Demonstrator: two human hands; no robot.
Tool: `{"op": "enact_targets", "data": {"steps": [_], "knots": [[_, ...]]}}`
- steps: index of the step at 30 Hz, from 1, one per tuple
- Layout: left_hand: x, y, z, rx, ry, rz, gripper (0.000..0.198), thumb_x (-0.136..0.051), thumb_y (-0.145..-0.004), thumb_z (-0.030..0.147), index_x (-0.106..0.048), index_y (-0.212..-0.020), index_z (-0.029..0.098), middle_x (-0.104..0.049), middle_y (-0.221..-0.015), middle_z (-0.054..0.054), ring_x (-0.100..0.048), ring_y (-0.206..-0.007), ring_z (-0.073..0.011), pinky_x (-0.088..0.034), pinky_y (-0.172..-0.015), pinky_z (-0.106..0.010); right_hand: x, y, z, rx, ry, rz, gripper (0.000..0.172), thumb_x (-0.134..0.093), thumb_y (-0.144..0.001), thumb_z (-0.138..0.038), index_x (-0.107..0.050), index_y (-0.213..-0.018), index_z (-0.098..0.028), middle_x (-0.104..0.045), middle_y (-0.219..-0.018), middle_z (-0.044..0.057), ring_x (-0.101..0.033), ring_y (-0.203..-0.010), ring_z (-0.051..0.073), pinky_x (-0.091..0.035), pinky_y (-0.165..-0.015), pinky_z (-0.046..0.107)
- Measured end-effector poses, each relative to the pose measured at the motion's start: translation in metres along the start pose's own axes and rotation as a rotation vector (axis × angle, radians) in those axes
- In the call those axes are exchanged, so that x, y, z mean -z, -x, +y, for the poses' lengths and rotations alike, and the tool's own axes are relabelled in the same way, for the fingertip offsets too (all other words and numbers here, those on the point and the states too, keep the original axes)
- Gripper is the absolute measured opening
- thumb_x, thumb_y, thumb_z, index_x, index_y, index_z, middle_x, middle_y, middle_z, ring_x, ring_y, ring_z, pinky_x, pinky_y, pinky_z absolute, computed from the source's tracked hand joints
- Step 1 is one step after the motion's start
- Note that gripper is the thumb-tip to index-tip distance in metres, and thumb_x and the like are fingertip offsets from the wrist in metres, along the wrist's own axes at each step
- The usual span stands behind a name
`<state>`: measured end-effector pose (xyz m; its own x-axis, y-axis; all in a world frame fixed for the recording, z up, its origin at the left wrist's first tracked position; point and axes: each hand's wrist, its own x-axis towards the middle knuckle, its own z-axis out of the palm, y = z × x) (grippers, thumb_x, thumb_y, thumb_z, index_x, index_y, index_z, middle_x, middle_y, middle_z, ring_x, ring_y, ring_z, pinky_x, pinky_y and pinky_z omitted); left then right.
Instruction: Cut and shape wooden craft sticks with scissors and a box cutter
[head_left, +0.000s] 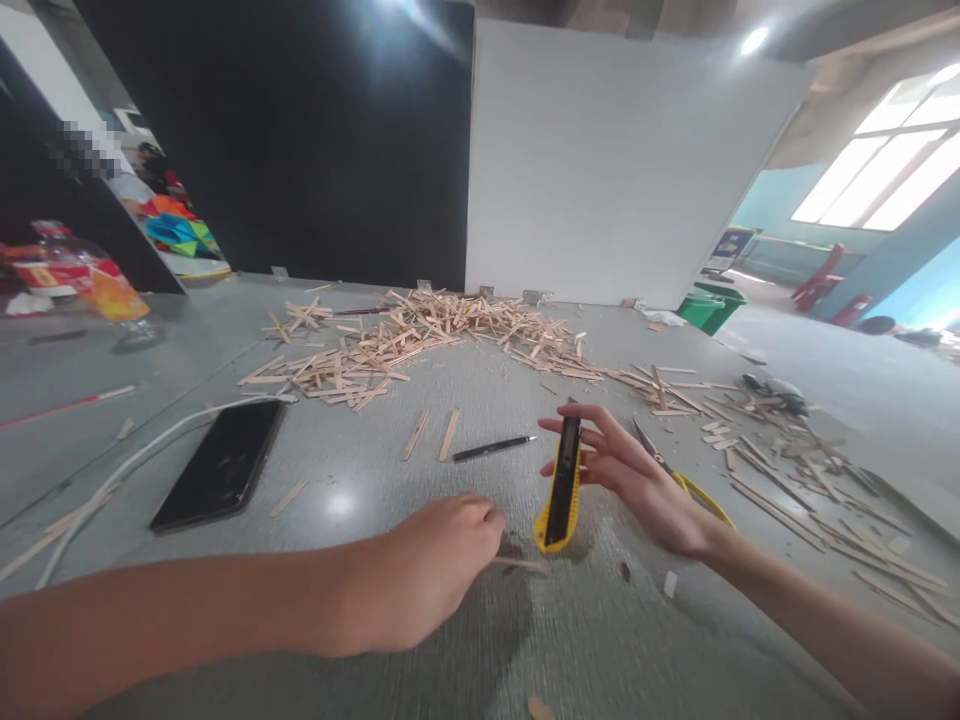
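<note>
In the middle foreground my left hand [424, 575] is closed, its back toward me. A thin wooden stick [521, 564] pokes out to the right from its hidden fingertips. My right hand [637, 475] grips a yellow and black utility knife [561, 490], held upright between thumb and fingers with its yellow end low, near the stick. Just beyond the hands lie a black pen [495, 448] and two flat wooden sticks [448, 436]. Partly behind my right wrist are yellow-handled scissors [701, 495].
A heap of wooden sticks [450, 325] spreads along the back of the grey table [337, 460]. More cut pieces [795, 460] lie at right. A phone [221, 465] with a white cable [135, 455] and a drink bottle [105, 285] are at left. Black and white panels [592, 150] stand behind.
</note>
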<state>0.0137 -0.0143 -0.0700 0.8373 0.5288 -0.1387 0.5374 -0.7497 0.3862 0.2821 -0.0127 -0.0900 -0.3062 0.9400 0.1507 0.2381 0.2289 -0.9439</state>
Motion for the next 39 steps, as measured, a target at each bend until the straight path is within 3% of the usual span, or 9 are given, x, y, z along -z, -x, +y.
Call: {"op": "enact_targets", "data": {"steps": [4, 7, 13, 19, 23, 31, 35, 37, 39], "knots": [[0.020, 0.001, -0.004, 0.111, 0.126, 0.065, 0.014, -0.040, -0.104, 0.017, -0.053, -0.099, 0.020, -0.061, -0.073, 0.002, -0.052, -0.055, -0.0147, -0.033, -0.052, -0.027, -0.003, -0.003, 0.000, 0.029, -0.077, 0.113, 0.049, -0.051, -0.105, -0.039, -0.022, -0.145, -0.034, -0.056, -0.146, 0.017, -0.074, -0.094, 0.021, -0.062, -0.090, 0.047], [0.043, -0.001, -0.004, 0.148, 0.230, 0.150, 0.030, -0.027, -0.111, 0.026, -0.056, -0.108, 0.022, -0.066, -0.083, 0.001, -0.052, -0.061, -0.0125, -0.037, -0.057, -0.025, 0.000, -0.003, 0.001, 0.029, 0.188, 0.185, 0.062, -0.046, -0.106, -0.035, -0.007, -0.154, -0.034, -0.065, -0.132, 0.014, -0.067, -0.073, 0.017, -0.062, -0.071, 0.040], [0.070, 0.007, 0.004, 0.180, 0.639, 0.228, 0.024, -0.043, -0.110, 0.038, -0.058, -0.124, 0.026, -0.060, -0.079, 0.005, -0.048, -0.063, -0.0127, -0.037, -0.055, -0.024, 0.008, 0.005, -0.018, 0.048, 0.639, 0.210, 0.023, -0.047, -0.105, -0.037, -0.061, -0.118, -0.024, -0.074, -0.107, 0.012, -0.069, -0.087, 0.027, -0.052, -0.073, 0.040], [0.073, 0.014, 0.013, 0.168, 0.657, 0.198, 0.028, -0.045, -0.108, 0.036, -0.063, -0.129, 0.028, -0.045, -0.067, 0.007, -0.037, -0.058, -0.0124, -0.028, -0.051, -0.024, 0.004, 0.024, -0.045, 0.337, 0.849, 0.088, 0.041, -0.044, -0.111, -0.030, -0.046, -0.151, -0.036, -0.078, -0.116, 0.004, -0.075, -0.082, 0.020, -0.052, -0.066, 0.032], [0.071, 0.011, 0.012, 0.212, 0.593, 0.194, 0.028, -0.045, -0.107, 0.034, -0.066, -0.124, 0.025, -0.046, -0.065, 0.006, -0.036, -0.055, -0.0121, -0.026, -0.049, -0.025, 0.003, 0.027, -0.038, 0.301, 1.000, 0.086, 0.034, -0.043, -0.111, -0.034, -0.051, -0.143, -0.028, -0.076, -0.090, 0.004, -0.066, -0.058, 0.020, -0.042, -0.051, 0.035], [0.068, 0.003, 0.000, 0.208, 0.517, 0.210, 0.030, -0.046, -0.104, 0.035, -0.068, -0.120, 0.021, -0.045, -0.063, 0.006, -0.035, -0.053, -0.0127, -0.024, -0.050, -0.026, -0.010, 0.019, -0.011, 0.155, 1.028, -0.191, 0.008, -0.057, -0.105, -0.023, -0.063, -0.110, -0.027, -0.070, -0.097, 0.003, -0.071, -0.082, 0.023, -0.052, -0.064, 0.035], [0.072, 0.005, -0.002, 0.172, 0.516, 0.233, 0.031, -0.046, -0.102, 0.033, -0.068, -0.119, 0.018, -0.044, -0.063, 0.006, -0.036, -0.055, -0.0131, -0.024, -0.052, -0.027, -0.019, 0.049, -0.011, 0.204, 1.053, -0.085, 0.015, -0.057, -0.105, -0.028, -0.066, -0.118, -0.025, -0.071, -0.114, 0.011, -0.070, -0.101, 0.031, -0.059, -0.079, 0.045], [0.074, 0.007, -0.002, 0.160, 0.528, 0.231, 0.032, -0.047, -0.101, 0.032, -0.068, -0.121, 0.017, -0.044, -0.063, 0.005, -0.036, -0.055, -0.0131, -0.023, -0.053, -0.027, -0.022, 0.081, -0.011, 0.218, 0.993, -0.012, 0.028, -0.055, -0.106, -0.038, -0.069, -0.085, -0.026, -0.070, -0.077, 0.005, -0.068, -0.067, 0.025, -0.057, -0.061, 0.039], [0.074, 0.008, -0.003, 0.152, 0.537, 0.227, 0.032, -0.048, -0.100, 0.031, -0.067, -0.121, 0.016, -0.044, -0.063, 0.006, -0.036, -0.054, -0.0127, -0.023, -0.053, -0.027, -0.025, 0.115, -0.011, 0.156, 0.864, 0.061, 0.034, -0.056, -0.106, -0.042, -0.069, -0.078, -0.026, -0.069, -0.074, 0.003, -0.064, -0.060, 0.018, -0.057, -0.058, 0.033]]}}
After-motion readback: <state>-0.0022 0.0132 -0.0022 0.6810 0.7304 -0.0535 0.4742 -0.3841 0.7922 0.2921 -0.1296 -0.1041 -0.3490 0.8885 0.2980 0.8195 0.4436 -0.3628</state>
